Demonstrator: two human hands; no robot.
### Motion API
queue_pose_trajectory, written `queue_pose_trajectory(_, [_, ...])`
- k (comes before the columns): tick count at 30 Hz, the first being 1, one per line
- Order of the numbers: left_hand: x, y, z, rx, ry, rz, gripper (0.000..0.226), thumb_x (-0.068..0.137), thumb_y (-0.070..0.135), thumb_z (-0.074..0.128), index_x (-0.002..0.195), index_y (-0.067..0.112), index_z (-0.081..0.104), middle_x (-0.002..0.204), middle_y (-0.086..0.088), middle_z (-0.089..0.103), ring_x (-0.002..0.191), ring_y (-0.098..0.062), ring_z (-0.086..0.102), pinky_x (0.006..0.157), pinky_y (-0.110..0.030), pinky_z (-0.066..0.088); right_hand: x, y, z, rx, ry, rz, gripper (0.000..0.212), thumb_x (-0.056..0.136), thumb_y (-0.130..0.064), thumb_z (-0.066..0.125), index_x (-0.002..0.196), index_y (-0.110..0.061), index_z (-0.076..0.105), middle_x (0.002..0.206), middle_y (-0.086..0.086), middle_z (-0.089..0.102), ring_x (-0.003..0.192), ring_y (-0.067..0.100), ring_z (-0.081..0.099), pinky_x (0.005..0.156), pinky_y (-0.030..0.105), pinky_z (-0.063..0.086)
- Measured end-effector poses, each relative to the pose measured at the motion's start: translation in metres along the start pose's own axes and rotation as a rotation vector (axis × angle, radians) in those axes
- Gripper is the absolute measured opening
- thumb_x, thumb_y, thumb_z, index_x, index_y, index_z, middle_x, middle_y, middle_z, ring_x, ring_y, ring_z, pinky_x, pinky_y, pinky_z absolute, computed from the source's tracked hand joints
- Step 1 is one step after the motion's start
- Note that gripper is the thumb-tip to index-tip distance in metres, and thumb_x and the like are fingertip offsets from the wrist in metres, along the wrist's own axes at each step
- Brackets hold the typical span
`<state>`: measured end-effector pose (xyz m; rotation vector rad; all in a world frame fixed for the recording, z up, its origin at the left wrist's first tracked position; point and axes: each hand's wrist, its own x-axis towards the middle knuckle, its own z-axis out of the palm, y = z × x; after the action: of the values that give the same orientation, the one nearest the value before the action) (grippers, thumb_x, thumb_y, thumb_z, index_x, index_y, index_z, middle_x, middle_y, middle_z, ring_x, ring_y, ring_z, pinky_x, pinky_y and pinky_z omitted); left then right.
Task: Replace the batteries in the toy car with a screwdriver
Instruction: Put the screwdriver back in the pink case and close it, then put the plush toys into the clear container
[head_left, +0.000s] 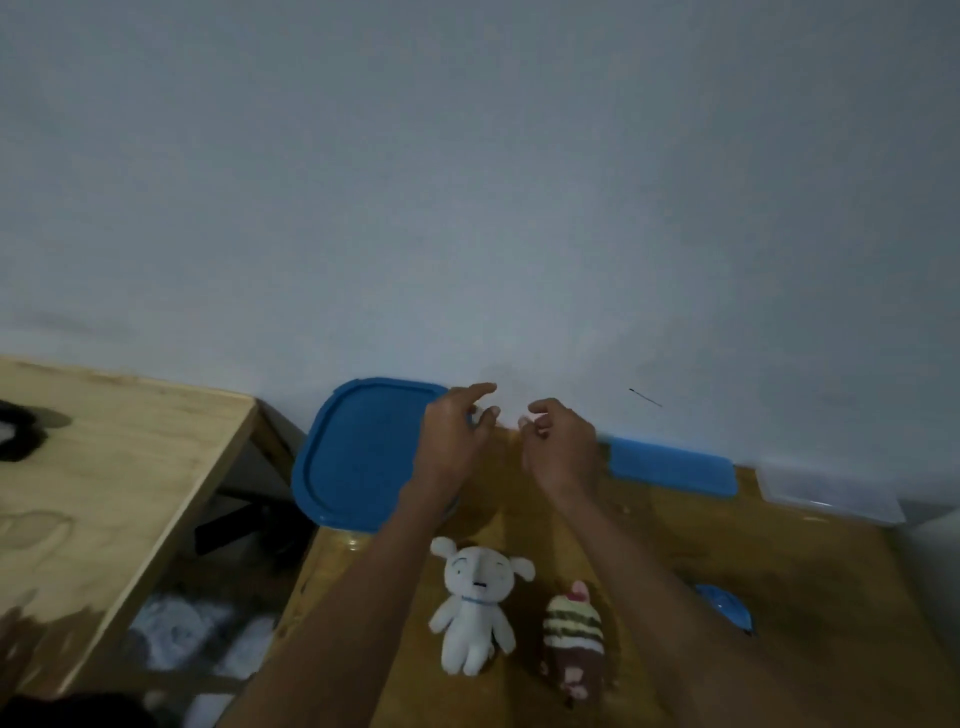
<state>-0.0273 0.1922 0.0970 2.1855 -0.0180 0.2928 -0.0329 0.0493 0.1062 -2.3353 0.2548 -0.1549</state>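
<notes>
No toy car, screwdriver or batteries can be made out for certain. Both my arms reach forward over the wooden table (805, 587) toward the wall. My left hand (451, 441) hovers at the right edge of a blue-lidded box (353, 457), fingers apart, index finger stretched out, nothing in it. My right hand (562, 448) is beside it, a small gap between them, fingers curled in with nothing visible in them. A small blue object (726, 612) lies right of my right forearm, partly hidden; what it is I cannot tell.
A white plush dog (475, 608) and a striped brown plush (571, 642) lie between my forearms. A second blue lid (672, 467) and a clear box (831, 499) stand against the wall at right. A lighter wooden table (104, 467) stands at left, across a gap.
</notes>
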Motion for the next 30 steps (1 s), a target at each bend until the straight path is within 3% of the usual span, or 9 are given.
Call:
queue_pose_trajectory(4, [-0.005, -0.026, -0.055, 0.098, 0.076, -0.067, 0.035, 0.093, 0.024, 0.069, 0.127, 0.017, 0.069, 0.124, -0.008, 0.07, 0.11, -0.023, 0.065, 0.093, -0.035, 0.054, -0.019, -0.029, 0.018, 0.072, -0.088, -0.008, 0.025, 0.095, -0.021, 0.064, 0.12, -0.024, 0.065, 0.107, 0.0, 0.074, 0.09, 0.015, 0.067, 0.077, 0.03, 0.058])
queue_pose_trajectory(7, [-0.016, -0.06, -0.088, 0.208, 0.095, -0.163, 0.041, 0.089, 0.031, 0.074, 0.127, 0.018, 0.068, 0.125, -0.012, 0.068, 0.107, -0.028, 0.065, 0.091, -0.036, 0.053, -0.037, -0.037, 0.036, 0.067, -0.112, -0.007, 0.028, 0.092, -0.025, 0.068, 0.12, -0.023, 0.066, 0.11, -0.001, 0.074, 0.097, 0.018, 0.068, 0.084, 0.035, 0.058])
queue_pose_trajectory(11, [-0.032, -0.099, -0.115, 0.433, 0.063, -0.354, 0.052, 0.088, 0.044, 0.072, 0.136, 0.03, 0.06, 0.141, -0.013, 0.054, 0.127, -0.037, 0.048, 0.104, -0.052, 0.047, -0.059, -0.037, 0.062, 0.017, -0.154, 0.028, 0.046, 0.089, -0.032, 0.073, 0.133, -0.022, 0.061, 0.122, -0.001, 0.07, 0.107, 0.02, 0.067, 0.088, 0.038, 0.059])
queue_pose_trajectory(13, [-0.036, -0.117, -0.122, 0.449, 0.055, -0.409, 0.049, 0.093, 0.04, 0.066, 0.14, 0.028, 0.057, 0.14, -0.014, 0.055, 0.125, -0.038, 0.049, 0.102, -0.053, 0.05, -0.065, -0.036, 0.074, 0.025, -0.144, 0.042, 0.049, 0.089, -0.028, 0.074, 0.136, -0.022, 0.06, 0.123, 0.001, 0.069, 0.107, 0.021, 0.067, 0.087, 0.036, 0.059])
queue_pose_trajectory(16, [-0.036, -0.133, -0.13, 0.322, 0.029, -0.42, 0.039, 0.099, 0.016, 0.058, 0.138, 0.017, 0.059, 0.128, -0.015, 0.065, 0.106, -0.03, 0.064, 0.093, -0.046, 0.059, -0.067, -0.035, 0.083, 0.04, -0.116, 0.051, 0.041, 0.088, -0.012, 0.073, 0.129, -0.016, 0.066, 0.118, 0.004, 0.071, 0.102, 0.021, 0.068, 0.078, 0.026, 0.056])
queue_pose_trajectory(19, [-0.035, -0.136, -0.135, 0.311, 0.036, -0.402, 0.039, 0.098, -0.003, 0.051, 0.134, 0.008, 0.062, 0.129, -0.018, 0.064, 0.11, -0.031, 0.065, 0.096, -0.044, 0.057, -0.065, -0.039, 0.085, 0.02, -0.105, 0.087, 0.035, 0.087, -0.003, 0.069, 0.121, -0.013, 0.069, 0.11, 0.005, 0.074, 0.091, 0.02, 0.069, 0.075, 0.029, 0.059])
queue_pose_trajectory(23, [-0.037, -0.136, -0.135, 0.351, 0.05, -0.34, 0.038, 0.095, -0.006, 0.054, 0.131, 0.004, 0.064, 0.127, -0.017, 0.065, 0.111, -0.031, 0.063, 0.097, -0.041, 0.057, -0.063, -0.045, 0.084, 0.019, -0.109, 0.118, 0.035, 0.086, 0.005, 0.06, 0.115, -0.011, 0.07, 0.102, 0.005, 0.073, 0.079, 0.017, 0.064, 0.069, 0.033, 0.06])
queue_pose_trajectory(30, [-0.039, -0.142, -0.133, 0.399, 0.035, -0.273, 0.038, 0.09, -0.008, 0.058, 0.125, 0.004, 0.068, 0.117, -0.015, 0.066, 0.103, -0.028, 0.063, 0.089, -0.041, 0.059, -0.059, -0.046, 0.081, 0.064, -0.107, 0.13, 0.053, 0.088, 0.004, 0.063, 0.138, -0.014, 0.058, 0.122, 0.005, 0.068, 0.09, 0.013, 0.06, 0.072, 0.021, 0.05])
